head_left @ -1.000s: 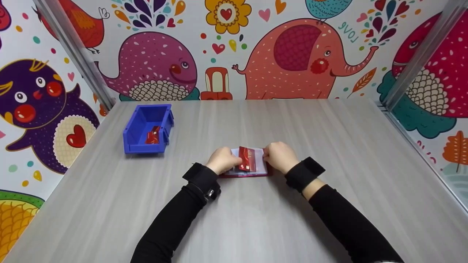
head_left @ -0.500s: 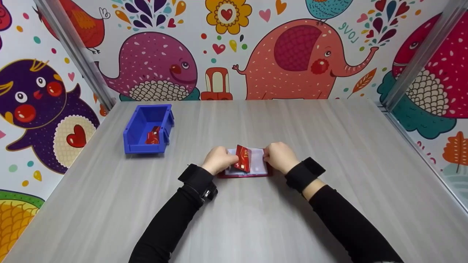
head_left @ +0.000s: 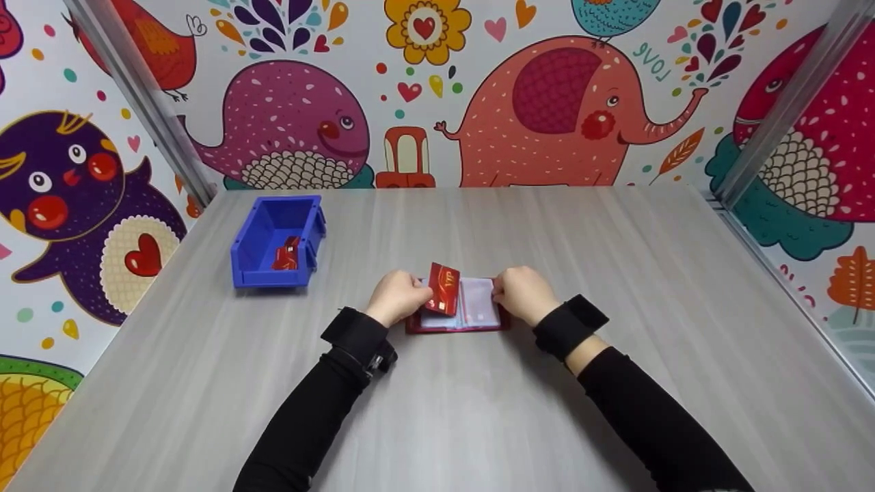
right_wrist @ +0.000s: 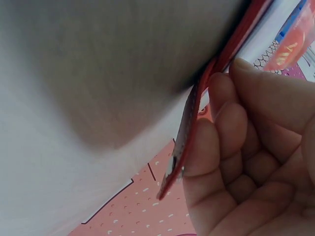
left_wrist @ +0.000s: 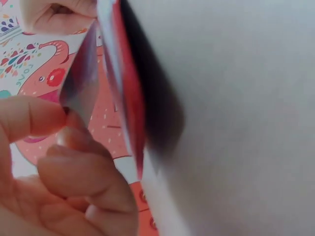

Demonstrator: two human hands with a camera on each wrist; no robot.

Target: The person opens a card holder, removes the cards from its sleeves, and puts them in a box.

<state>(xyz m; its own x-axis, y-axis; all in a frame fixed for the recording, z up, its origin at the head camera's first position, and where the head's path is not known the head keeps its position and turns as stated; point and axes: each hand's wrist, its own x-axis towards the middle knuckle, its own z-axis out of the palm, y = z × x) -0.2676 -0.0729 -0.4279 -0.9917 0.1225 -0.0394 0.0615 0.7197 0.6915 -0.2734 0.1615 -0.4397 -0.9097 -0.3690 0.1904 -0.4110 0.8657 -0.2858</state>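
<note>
A red VIP card (head_left: 444,290) is pinched between the thumb and index finger of my left hand (head_left: 400,298). It stands tilted over the left side of an open red card holder (head_left: 482,307) with clear plastic sleeves. In the left wrist view, the card (left_wrist: 82,73) angles up from the fingertips, apart from the holder's edge (left_wrist: 129,103) near me. My right hand (head_left: 526,294) pinches the holder's right edge. From the right wrist, its thumb and curled fingers are seen at the red cover (right_wrist: 194,115).
A blue bin (head_left: 270,279) stands at the back left of the grey table (head_left: 437,417). Several red cards (head_left: 286,254) lie inside it. Patterned panels (head_left: 424,96) rise behind the table and along both sides.
My left hand has drawn the VIP card left and a little upward, baring more of the holder's sleeves. The right hand stays in place at the holder's edge.
</note>
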